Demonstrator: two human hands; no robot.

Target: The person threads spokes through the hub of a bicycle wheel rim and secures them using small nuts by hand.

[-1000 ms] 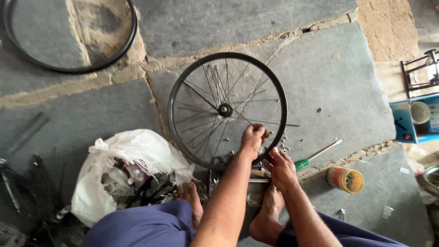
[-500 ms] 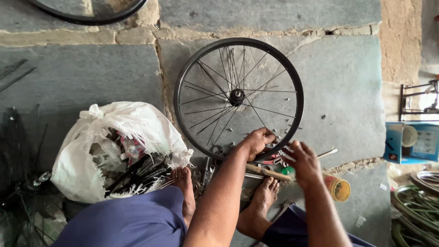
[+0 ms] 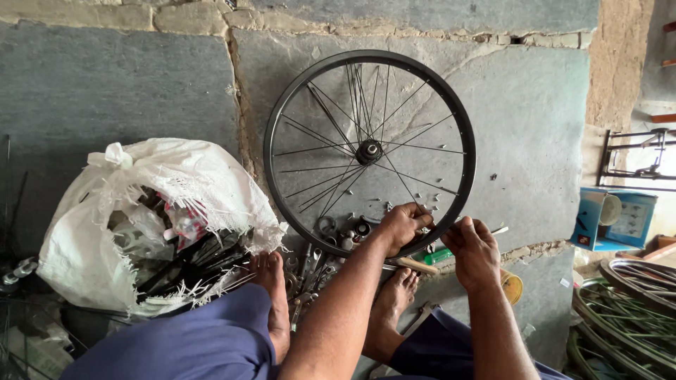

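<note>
A black spoked bicycle wheel (image 3: 282,105) lies flat on the stone floor in front of me. My left hand (image 3: 398,226) is closed at the rim's near edge, fingertips pinched where a spoke meets the rim. My right hand (image 3: 475,250) grips the same rim just to the right. Small nuts and washers (image 3: 352,229) lie inside the wheel near my left hand. A green-handled screwdriver (image 3: 442,255) and a wooden-handled tool (image 3: 415,265) lie under my hands. My bare feet rest beside them.
A torn white sack (image 3: 105,232) of metal parts sits at the left. Spanners (image 3: 304,271) lie between my feet. At the right are a yellow tin (image 3: 514,285), a blue box (image 3: 612,219), a metal rack (image 3: 637,158) and stacked rims (image 3: 627,309).
The view has closed in on the wheel. My right hand has risen from the tools onto the rim beside my left hand, which stays at the rim's near edge.
</note>
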